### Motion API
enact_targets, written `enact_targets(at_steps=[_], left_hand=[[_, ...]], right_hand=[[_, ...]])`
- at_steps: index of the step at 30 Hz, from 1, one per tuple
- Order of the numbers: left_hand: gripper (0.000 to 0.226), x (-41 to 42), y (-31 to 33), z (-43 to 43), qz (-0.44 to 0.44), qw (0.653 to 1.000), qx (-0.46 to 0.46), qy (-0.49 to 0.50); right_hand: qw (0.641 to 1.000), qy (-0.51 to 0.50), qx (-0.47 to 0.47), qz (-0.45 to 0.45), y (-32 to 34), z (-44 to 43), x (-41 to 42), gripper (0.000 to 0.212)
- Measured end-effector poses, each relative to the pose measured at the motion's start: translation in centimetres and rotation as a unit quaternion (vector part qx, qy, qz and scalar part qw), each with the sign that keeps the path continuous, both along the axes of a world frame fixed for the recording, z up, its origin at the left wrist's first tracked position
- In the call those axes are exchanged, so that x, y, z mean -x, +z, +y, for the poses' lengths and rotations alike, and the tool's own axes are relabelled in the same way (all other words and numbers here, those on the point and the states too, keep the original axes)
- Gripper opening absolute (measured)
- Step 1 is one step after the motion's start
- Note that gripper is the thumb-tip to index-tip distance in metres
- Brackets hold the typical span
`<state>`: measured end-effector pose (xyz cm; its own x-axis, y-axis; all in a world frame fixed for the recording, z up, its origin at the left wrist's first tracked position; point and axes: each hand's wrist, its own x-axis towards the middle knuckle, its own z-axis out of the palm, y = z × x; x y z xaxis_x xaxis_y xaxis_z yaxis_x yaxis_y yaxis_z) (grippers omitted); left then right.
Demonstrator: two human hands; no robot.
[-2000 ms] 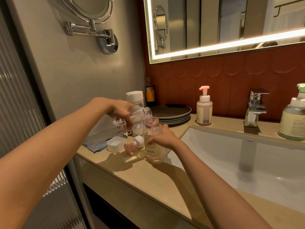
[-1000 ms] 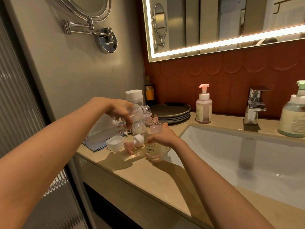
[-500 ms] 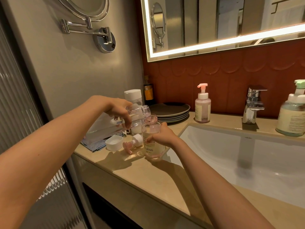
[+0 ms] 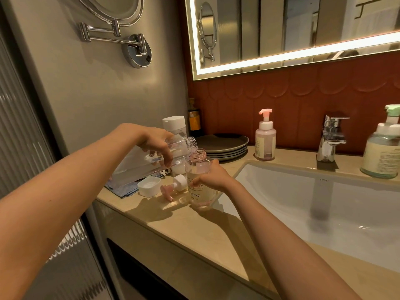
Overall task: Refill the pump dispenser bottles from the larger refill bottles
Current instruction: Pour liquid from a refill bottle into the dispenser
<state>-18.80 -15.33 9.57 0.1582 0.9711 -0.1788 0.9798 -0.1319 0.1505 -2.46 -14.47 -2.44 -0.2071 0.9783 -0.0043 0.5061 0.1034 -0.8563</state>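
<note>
Beige counter (image 4: pixel 190 230) bore an uncapped, pink-necked dispenser bottle (image 4: pixel 199 195), its label partly hidden by the gripping right hand (image 4: pixel 213 177), while the left hand (image 4: pixel 154 140) gripped a tilted clear refill bottle (image 4: pixel 134 167).

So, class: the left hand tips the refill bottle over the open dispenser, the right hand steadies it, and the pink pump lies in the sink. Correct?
No: the head view shows the pink pump lying on the counter, beside the dispenser, not in the sink. The rest holds.
</note>
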Motion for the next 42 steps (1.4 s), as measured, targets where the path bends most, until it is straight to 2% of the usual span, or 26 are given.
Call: enact_targets(at_steps=[5,15,33,37,42], left_hand=[[0.042,0.03,0.07,-0.07,-0.006,1.000,0.011,0.006],[0.033,0.19,0.06,0.17,-0.002,1.000,0.005,0.001],[0.033,0.23,0.12,0.45,0.012,1.000,0.006,-0.001],[0.040,0.18,0.13,0.31,0.001,1.000,0.013,0.001],[0.036,0.34,0.04,0.46,0.007,1.000,0.011,0.001]], right_hand=[[1.000,0.001,0.000,-0.001,0.07,-0.09,-0.07,0.089],[1.000,0.003,0.002,-0.003,0.10,-0.13,-0.04,0.090],[1.000,0.004,0.006,0.001,0.18,-0.17,-0.10,0.087],[1.000,0.003,0.008,0.002,0.18,-0.19,-0.09,0.087],[1.000,0.002,0.009,0.003,0.16,-0.18,-0.04,0.087]])
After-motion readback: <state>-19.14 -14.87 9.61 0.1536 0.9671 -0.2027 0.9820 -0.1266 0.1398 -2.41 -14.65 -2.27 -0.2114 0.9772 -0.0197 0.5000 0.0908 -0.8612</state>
